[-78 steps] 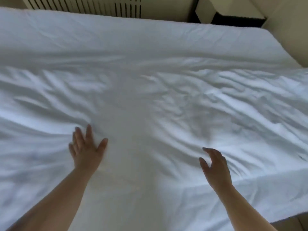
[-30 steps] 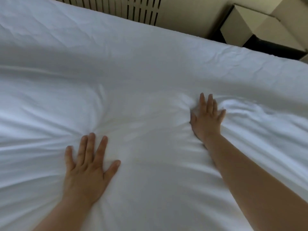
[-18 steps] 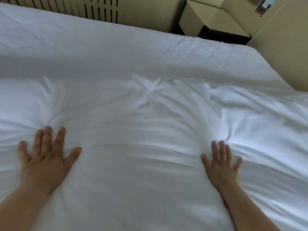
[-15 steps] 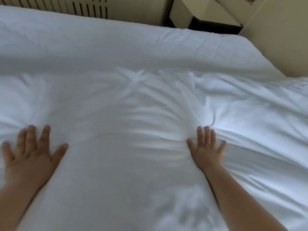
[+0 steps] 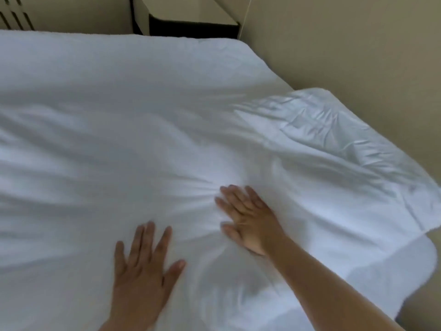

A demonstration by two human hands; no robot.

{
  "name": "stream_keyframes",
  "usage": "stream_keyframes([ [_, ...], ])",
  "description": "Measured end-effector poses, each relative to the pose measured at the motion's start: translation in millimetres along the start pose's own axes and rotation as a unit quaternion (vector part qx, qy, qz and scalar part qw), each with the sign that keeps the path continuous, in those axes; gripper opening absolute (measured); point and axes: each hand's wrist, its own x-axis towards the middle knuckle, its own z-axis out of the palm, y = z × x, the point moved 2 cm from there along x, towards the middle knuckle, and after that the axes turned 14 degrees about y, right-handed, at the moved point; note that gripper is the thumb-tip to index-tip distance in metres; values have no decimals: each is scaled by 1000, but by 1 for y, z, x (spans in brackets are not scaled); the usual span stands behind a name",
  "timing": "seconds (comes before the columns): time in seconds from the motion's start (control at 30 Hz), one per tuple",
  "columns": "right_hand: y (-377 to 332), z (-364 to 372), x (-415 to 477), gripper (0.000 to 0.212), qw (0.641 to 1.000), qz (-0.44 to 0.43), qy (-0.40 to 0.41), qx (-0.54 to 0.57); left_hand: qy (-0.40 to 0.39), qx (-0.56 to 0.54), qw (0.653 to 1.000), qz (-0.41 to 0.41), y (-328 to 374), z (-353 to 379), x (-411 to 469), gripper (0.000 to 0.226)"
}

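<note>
A white sheet (image 5: 148,149) covers the bed and lies in soft wrinkles. My left hand (image 5: 143,275) presses flat on it near the bottom middle, fingers straight and spread. My right hand (image 5: 248,218) lies flat on the sheet just to the right and a little farther away, fingers straight and angled to the upper left. Creases fan out from its fingertips. The sheet's right corner (image 5: 358,149) is rumpled and hangs over the bed's right edge.
A beige wall (image 5: 346,44) runs along the bed's right side. Beyond the far edge of the bed stands a pale bedside cabinet (image 5: 191,10) with a dark recess. A slatted panel (image 5: 12,17) shows at the top left.
The view has swung right, bringing the bed's right edge and the wall in. Both hands slid toward each other on the sheet and now lie close together.
</note>
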Motion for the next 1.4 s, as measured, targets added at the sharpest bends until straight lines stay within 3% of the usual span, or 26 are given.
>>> stream_keyframes([
  [0.1, 119, 7, -49, 67, 993, 81, -16, -86, -21, 5, 1000, -8, 40, 26, 23, 59],
  [0.2, 160, 9, -58, 76, 991, 121, 46, -43, -10, 25, 1000, 1, 52, 42, 39, 59],
  [0.27, 163, -2, -40, 70, 973, 151, 174, 25, 3, 22, 1000, -7, 50, 47, 52, 60],
  [0.33, 179, -20, -8, 47, 929, 178, 315, 83, 16, 21, 999, -25, 49, 54, 64, 61],
  [0.4, 200, -35, 32, 36, 900, 198, 376, 94, 25, 22, 999, -36, 48, 62, 72, 62],
  [0.5, 226, -48, 109, 35, 904, 266, 307, 137, 33, 37, 998, -30, 40, 76, 78, 62],
  [0.6, 243, -22, 175, 62, 965, 253, 68, 29, 37, 55, 998, -23, 27, 88, 85, 63],
  [0.7, 233, 15, 196, 53, 970, 215, -86, -69, 29, 71, 997, -26, 17, 95, 89, 64],
  [0.73, 230, 23, 194, 45, 970, 210, -77, -97, 25, 73, 997, -27, 15, 96, 89, 63],
  [0.8, 233, 20, 193, 32, 969, 220, 30, -111, 19, 71, 997, -30, 14, 96, 90, 63],
  [0.93, 269, -35, 215, 31, 909, 313, 273, -48, 13, 54, 997, -48, 13, 95, 91, 64],
  [1.0, 279, -42, 235, 34, 907, 315, 268, -80, 20, 44, 998, -47, 11, 95, 94, 65],
  [1.03, 279, -35, 243, 37, 918, 310, 227, -100, 20, 41, 998, -44, 11, 96, 95, 65],
  [1.13, 274, 16, 242, 51, 941, 329, -8, -78, 25, 35, 998, -40, 9, 99, 96, 66],
  [1.2, 272, 42, 231, 56, 937, 339, -74, -35, 29, 45, 998, -37, 7, 101, 96, 66],
  [1.27, 266, 41, 221, 57, 941, 338, -12, 14, 27, 61, 997, -36, 5, 101, 98, 65],
  [1.33, 253, 23, 201, 62, 931, 340, 104, 86, 15, 72, 997, -30, 4, 101, 99, 64],
  [1.4, 223, 3, 164, 71, 935, 255, 200, 143, 6, 72, 997, -31, 6, 100, 101, 63],
])
